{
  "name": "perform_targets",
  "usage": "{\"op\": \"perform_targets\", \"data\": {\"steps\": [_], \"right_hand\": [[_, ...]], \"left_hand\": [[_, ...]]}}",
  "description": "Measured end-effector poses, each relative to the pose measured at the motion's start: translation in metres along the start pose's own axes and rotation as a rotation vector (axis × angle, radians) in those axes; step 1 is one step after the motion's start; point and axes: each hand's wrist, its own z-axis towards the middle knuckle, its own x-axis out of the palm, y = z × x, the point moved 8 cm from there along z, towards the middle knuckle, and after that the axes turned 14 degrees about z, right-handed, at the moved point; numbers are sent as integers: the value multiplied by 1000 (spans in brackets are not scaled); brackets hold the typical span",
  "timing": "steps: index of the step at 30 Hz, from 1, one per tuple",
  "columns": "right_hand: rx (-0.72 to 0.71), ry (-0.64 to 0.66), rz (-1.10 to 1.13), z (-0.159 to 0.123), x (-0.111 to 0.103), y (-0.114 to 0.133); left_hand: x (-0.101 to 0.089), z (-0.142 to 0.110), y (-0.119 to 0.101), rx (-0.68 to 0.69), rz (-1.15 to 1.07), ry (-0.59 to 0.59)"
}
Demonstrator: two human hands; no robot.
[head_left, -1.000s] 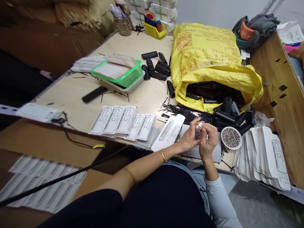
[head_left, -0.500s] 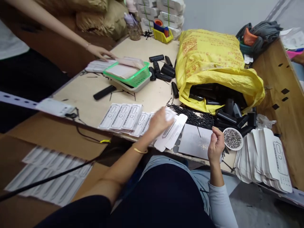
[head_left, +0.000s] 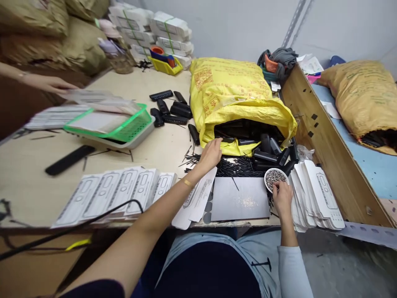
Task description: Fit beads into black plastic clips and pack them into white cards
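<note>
Reaching, left hand (head_left: 211, 152): stretched forward across the bench (head_left: 37, 190), fingers spread and loose on the lower lip of the yellow sack (head_left: 235, 99), at its mouth; nothing was clamped in it that could be seen.
Right hand (head_left: 281, 195): lay at the near rim of the small white dish (head_left: 275, 179) of metal beads, fingertips curled into it; whether a bead was pinched could not be told.
Black parts (head_left: 263, 147): spilled from the sack mouth, lying just ahead and to the right of the left hand, long axes mixed, mostly slanting across the bench.
Black pins (head_left: 238, 165): a loose heap between the two hands, touching neither.
Nearer hand: the left was closer to the sack and its parts; the right was closer to the dish.
Spacing: hands well apart, the grey mat (head_left: 238, 198) between them.
Card sleeves (head_left: 316, 194): fanned stack just right of the right hand.
Co-worker's hand (head_left: 46, 84): far left, over the green basket (head_left: 124, 128).
</note>
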Motion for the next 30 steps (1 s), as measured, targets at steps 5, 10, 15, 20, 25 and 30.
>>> {"op": "perform_targets", "data": {"steps": [5, 10, 15, 20, 25, 30], "right_hand": [[74, -108, 279, -3, -8, 7], [422, -130, 1101, -8, -4, 13], [548, 1, 1542, -9, 12, 45], [583, -6, 1532, -15, 34, 65], [582, -15, 1441, -23, 51, 82], [529, 0, 1400, -30, 50, 95]], "left_hand": [[34, 78, 5, -121, 105, 84], [46, 73, 14, -74, 152, 134], [27, 36, 10, 2, 152, 68], [-16, -23, -17, 160, -39, -54], [-42, -70, -36, 183, -408, 35], [-42, -85, -28, -146, -916, 10]]}}
